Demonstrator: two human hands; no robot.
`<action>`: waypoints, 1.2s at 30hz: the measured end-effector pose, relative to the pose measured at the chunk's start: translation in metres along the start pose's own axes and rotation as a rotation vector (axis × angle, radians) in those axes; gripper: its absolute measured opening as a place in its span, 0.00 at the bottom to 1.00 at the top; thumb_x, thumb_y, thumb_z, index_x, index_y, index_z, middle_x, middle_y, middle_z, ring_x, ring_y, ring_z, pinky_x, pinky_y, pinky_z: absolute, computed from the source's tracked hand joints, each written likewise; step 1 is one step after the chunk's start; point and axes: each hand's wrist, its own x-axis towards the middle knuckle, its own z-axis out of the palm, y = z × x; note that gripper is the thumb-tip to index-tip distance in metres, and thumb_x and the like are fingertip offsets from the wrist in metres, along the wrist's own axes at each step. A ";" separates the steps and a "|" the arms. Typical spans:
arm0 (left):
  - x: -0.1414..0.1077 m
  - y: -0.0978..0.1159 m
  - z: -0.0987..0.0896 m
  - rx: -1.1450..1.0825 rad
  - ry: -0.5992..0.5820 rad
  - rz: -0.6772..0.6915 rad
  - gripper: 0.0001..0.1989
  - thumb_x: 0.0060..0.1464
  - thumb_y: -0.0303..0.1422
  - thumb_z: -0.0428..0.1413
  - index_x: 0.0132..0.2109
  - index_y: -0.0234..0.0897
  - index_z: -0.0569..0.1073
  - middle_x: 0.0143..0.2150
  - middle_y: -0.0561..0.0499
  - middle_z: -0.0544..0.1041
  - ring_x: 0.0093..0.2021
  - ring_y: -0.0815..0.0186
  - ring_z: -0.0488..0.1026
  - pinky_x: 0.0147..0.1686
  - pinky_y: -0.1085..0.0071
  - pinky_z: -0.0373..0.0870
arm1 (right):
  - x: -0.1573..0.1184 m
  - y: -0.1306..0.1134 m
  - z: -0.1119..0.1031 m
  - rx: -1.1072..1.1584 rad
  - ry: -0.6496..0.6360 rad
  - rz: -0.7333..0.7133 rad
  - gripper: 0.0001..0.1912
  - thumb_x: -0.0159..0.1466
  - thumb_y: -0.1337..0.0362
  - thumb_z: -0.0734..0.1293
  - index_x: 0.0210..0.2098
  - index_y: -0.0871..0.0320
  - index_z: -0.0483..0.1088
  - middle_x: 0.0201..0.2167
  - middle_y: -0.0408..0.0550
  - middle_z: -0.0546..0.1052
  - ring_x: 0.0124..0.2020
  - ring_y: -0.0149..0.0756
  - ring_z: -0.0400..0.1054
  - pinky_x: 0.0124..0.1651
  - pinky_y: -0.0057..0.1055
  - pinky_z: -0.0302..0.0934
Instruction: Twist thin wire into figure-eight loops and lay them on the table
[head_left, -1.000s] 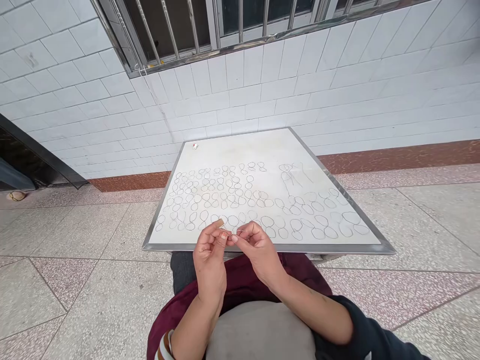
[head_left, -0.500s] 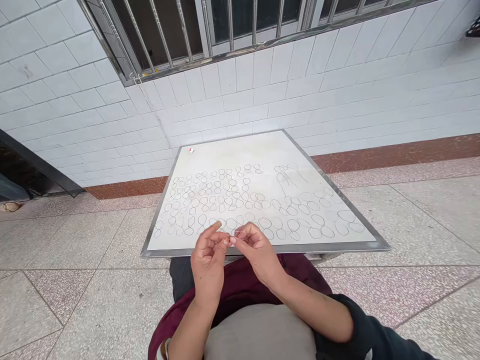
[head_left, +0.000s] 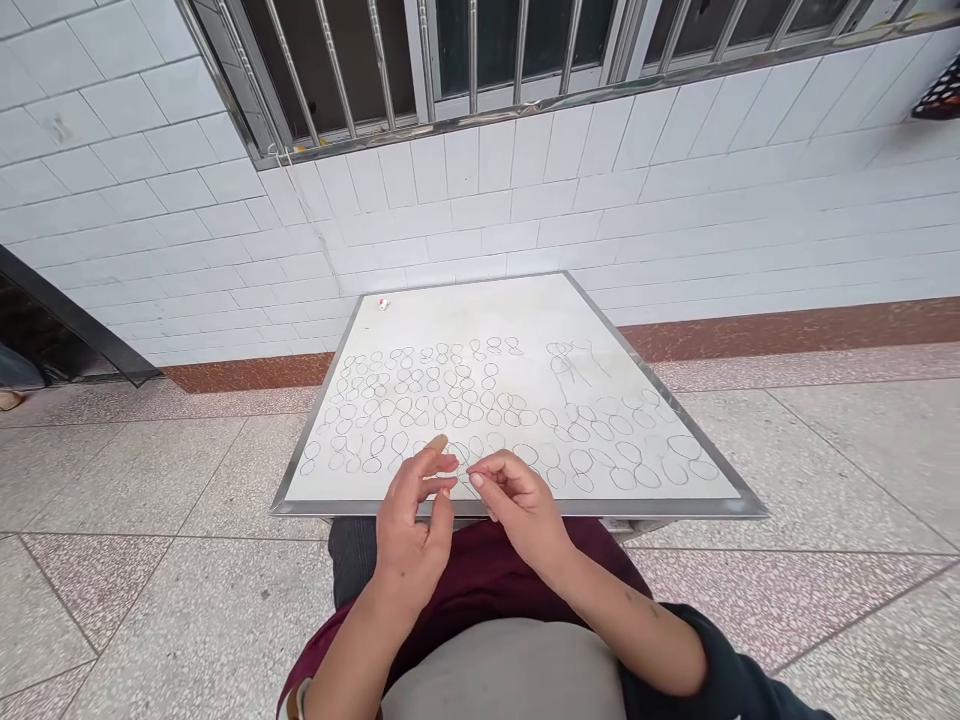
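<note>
A white board with a steel-edged frame (head_left: 322,480) lies across my lap, covered with several rows of thin dark loops, perhaps thread or fine wire (head_left: 420,400). My left hand (head_left: 412,510) hovers over the board's near edge with its fingers spread and nothing visible in them. A tan covering shows on one fingertip. Just to its right, my right hand (head_left: 517,500) has thumb and fingertips pinched together near the closest loops. Whether something very thin sits in that pinch is too small to tell. A small red and white bit (head_left: 383,303) lies at the far left corner.
A maroon cloth (head_left: 480,580) and a grey rounded shape (head_left: 502,680) lie on my lap under the board. White wall tiles (head_left: 450,220) and a barred window (head_left: 450,60) stand ahead, above a terrazzo floor (head_left: 165,480). A dark basket (head_left: 939,100) shows at the top right.
My hands have drawn slightly apart, with the fingertips no longer meeting. The whole scene sits a little lower in the view, showing more of the window.
</note>
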 end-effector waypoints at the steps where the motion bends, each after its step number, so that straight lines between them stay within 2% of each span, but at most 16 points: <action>1: -0.003 0.000 0.001 0.010 0.057 0.030 0.20 0.58 0.28 0.54 0.56 0.48 0.69 0.50 0.48 0.74 0.46 0.64 0.75 0.46 0.65 0.72 | -0.001 0.000 0.001 0.033 0.026 0.015 0.08 0.64 0.57 0.66 0.33 0.55 0.69 0.26 0.39 0.66 0.21 0.25 0.57 0.24 0.26 0.54; 3: -0.008 0.000 0.005 0.015 0.186 0.026 0.21 0.56 0.29 0.57 0.56 0.48 0.69 0.48 0.49 0.74 0.42 0.65 0.75 0.43 0.67 0.72 | -0.003 0.001 0.005 0.105 0.061 0.027 0.09 0.65 0.57 0.66 0.33 0.55 0.67 0.24 0.37 0.64 0.19 0.24 0.56 0.23 0.25 0.53; 5: -0.013 0.000 0.011 -0.038 0.247 -0.067 0.24 0.53 0.30 0.61 0.57 0.47 0.67 0.41 0.52 0.74 0.36 0.68 0.73 0.39 0.70 0.72 | -0.005 0.002 0.008 0.154 0.085 0.014 0.09 0.65 0.57 0.66 0.33 0.55 0.66 0.24 0.37 0.64 0.19 0.23 0.56 0.23 0.25 0.52; 9: -0.014 0.001 0.025 -0.281 0.172 -0.249 0.28 0.53 0.32 0.61 0.60 0.45 0.63 0.34 0.55 0.75 0.35 0.70 0.72 0.42 0.71 0.71 | -0.008 0.004 0.015 0.183 0.116 -0.018 0.09 0.65 0.57 0.66 0.32 0.55 0.66 0.25 0.38 0.64 0.21 0.24 0.54 0.24 0.25 0.51; 13: -0.013 0.001 0.030 -0.411 0.181 -0.286 0.29 0.54 0.32 0.61 0.61 0.45 0.61 0.31 0.57 0.74 0.33 0.72 0.71 0.40 0.73 0.71 | -0.010 0.001 0.013 0.242 0.057 0.025 0.08 0.65 0.57 0.67 0.33 0.54 0.67 0.27 0.39 0.65 0.23 0.26 0.54 0.27 0.26 0.52; 16: -0.014 0.000 0.025 -0.341 0.152 -0.262 0.29 0.55 0.32 0.60 0.61 0.46 0.61 0.32 0.56 0.75 0.33 0.71 0.73 0.39 0.73 0.71 | -0.010 -0.005 0.008 0.343 -0.042 0.102 0.08 0.67 0.56 0.64 0.36 0.54 0.68 0.31 0.41 0.67 0.28 0.28 0.58 0.33 0.28 0.55; 18: -0.015 -0.001 0.021 -0.246 0.128 -0.234 0.28 0.55 0.32 0.59 0.61 0.45 0.62 0.33 0.56 0.77 0.34 0.70 0.74 0.40 0.72 0.71 | -0.009 -0.009 0.004 0.369 -0.094 0.147 0.11 0.69 0.54 0.61 0.38 0.54 0.68 0.30 0.42 0.67 0.31 0.30 0.59 0.36 0.29 0.55; 23: -0.019 -0.001 0.017 -0.059 0.088 -0.173 0.25 0.57 0.32 0.57 0.60 0.46 0.64 0.33 0.56 0.78 0.34 0.70 0.75 0.42 0.72 0.70 | -0.008 -0.015 -0.003 0.201 -0.125 0.172 0.12 0.68 0.53 0.61 0.39 0.54 0.68 0.28 0.41 0.68 0.32 0.31 0.60 0.39 0.30 0.55; 27: -0.020 -0.002 0.017 -0.059 0.031 -0.176 0.24 0.58 0.32 0.56 0.61 0.47 0.65 0.35 0.56 0.78 0.36 0.70 0.75 0.43 0.72 0.70 | -0.009 -0.016 -0.006 0.122 -0.126 0.193 0.11 0.67 0.54 0.62 0.37 0.54 0.69 0.28 0.41 0.67 0.33 0.31 0.60 0.41 0.30 0.56; 31: -0.019 -0.004 0.014 -0.251 -0.014 -0.250 0.25 0.57 0.32 0.57 0.61 0.47 0.64 0.33 0.56 0.76 0.36 0.70 0.74 0.44 0.72 0.69 | -0.010 -0.015 -0.010 0.065 -0.142 0.198 0.10 0.67 0.55 0.63 0.40 0.53 0.70 0.29 0.41 0.66 0.32 0.31 0.60 0.40 0.30 0.57; 34: -0.018 -0.005 0.014 -0.490 -0.041 -0.360 0.25 0.57 0.32 0.58 0.61 0.46 0.63 0.32 0.57 0.74 0.35 0.70 0.74 0.43 0.71 0.69 | -0.011 -0.012 -0.012 0.047 -0.124 0.200 0.11 0.67 0.54 0.63 0.42 0.52 0.71 0.26 0.40 0.65 0.29 0.31 0.58 0.35 0.29 0.56; 36: -0.017 -0.004 0.014 -0.571 -0.047 -0.419 0.26 0.56 0.32 0.59 0.61 0.46 0.62 0.32 0.57 0.73 0.33 0.70 0.74 0.40 0.72 0.68 | -0.011 -0.010 -0.013 0.057 -0.131 0.199 0.12 0.66 0.54 0.63 0.43 0.52 0.71 0.25 0.39 0.64 0.27 0.30 0.56 0.32 0.28 0.55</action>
